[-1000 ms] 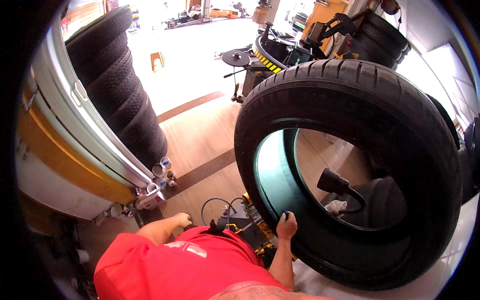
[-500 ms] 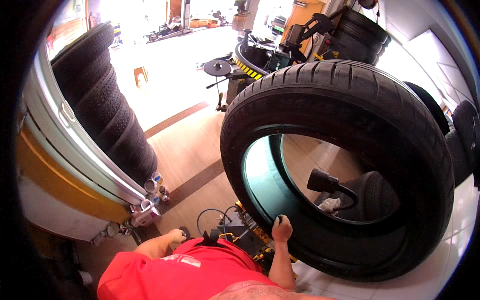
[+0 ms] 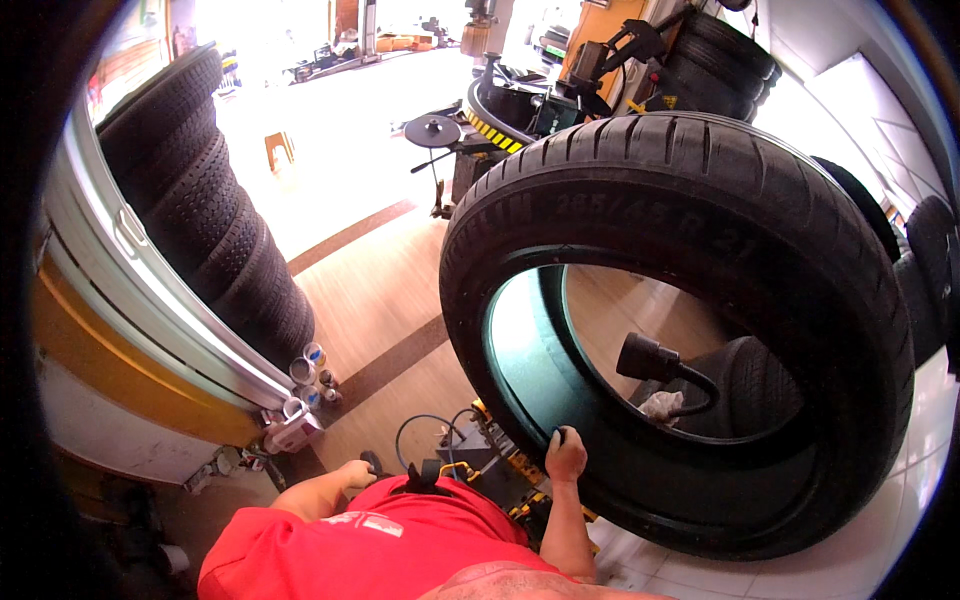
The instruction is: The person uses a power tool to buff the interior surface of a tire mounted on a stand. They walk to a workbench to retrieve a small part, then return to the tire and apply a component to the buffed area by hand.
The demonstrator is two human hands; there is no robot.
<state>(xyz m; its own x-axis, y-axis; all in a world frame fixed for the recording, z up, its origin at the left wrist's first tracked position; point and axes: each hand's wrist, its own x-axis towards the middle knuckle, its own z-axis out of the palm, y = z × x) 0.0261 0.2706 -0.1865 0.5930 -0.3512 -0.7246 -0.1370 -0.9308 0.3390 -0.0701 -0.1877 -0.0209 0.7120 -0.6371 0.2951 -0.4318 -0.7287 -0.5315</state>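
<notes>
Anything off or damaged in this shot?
Nothing looks spilled or damaged. One mildly odd spot: a crumpled pale wad, stray-looking, by the neck of the black lamp, seen through the big tire. The tire stack at left looks slanted, though fisheye bending may explain that.

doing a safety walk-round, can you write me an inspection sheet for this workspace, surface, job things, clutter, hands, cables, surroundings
surface: wood-look floor with dark bands; white tiles at lower right
job's things: large black tyre, open centre; black lamp-like head on a bent neck visible in its opening
clutter: cans and other containers grouped at left
hands: right hand at the tyre's inner edge; left hand beside the red shirt, grip unclear
cables: thin looped hose or cable ahead of the person
surroundings: tall tyre stack at left, yellow-and-black striped machine beyond, orange stool
</notes>
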